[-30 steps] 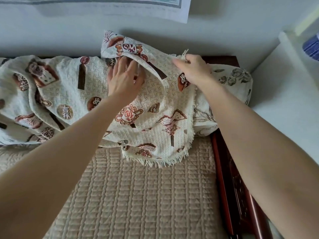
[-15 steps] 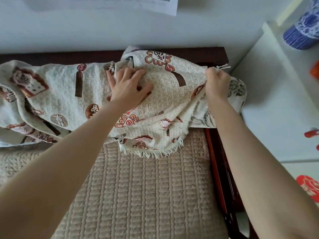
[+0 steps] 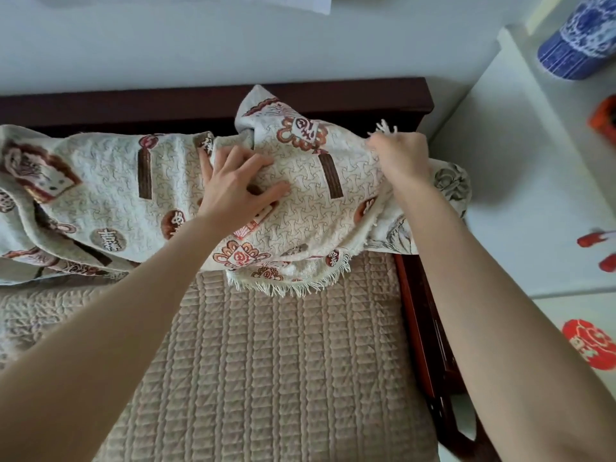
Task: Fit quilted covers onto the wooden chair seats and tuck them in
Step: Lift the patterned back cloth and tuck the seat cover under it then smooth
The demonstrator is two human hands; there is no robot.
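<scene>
A cream quilted cover (image 3: 110, 191) with red-brown prints and a fringed edge lies bunched along the back of the dark wooden seat (image 3: 423, 315). A beige quilted pad (image 3: 276, 361) lies on the seat in front of it. My left hand (image 3: 233, 185) lies flat, fingers spread, pressing on the cover's middle fold. My right hand (image 3: 401, 158) grips the cover's fringed corner near the right end of the wooden backrest (image 3: 200, 101), with tassels sticking up past the knuckles. A second patterned cloth (image 3: 450, 185) shows under the right end.
A white cabinet top (image 3: 533, 181) stands to the right with a blue-and-white porcelain jar (image 3: 580, 38) and small red items (image 3: 596, 238) on it. A white wall runs behind the backrest. The dark red armrest rail borders the pad's right side.
The raised flap of cover has come down onto the bunched pile. My right hand carried its fringed corner right toward the backrest's end. My left hand went from under the flap to flat on top.
</scene>
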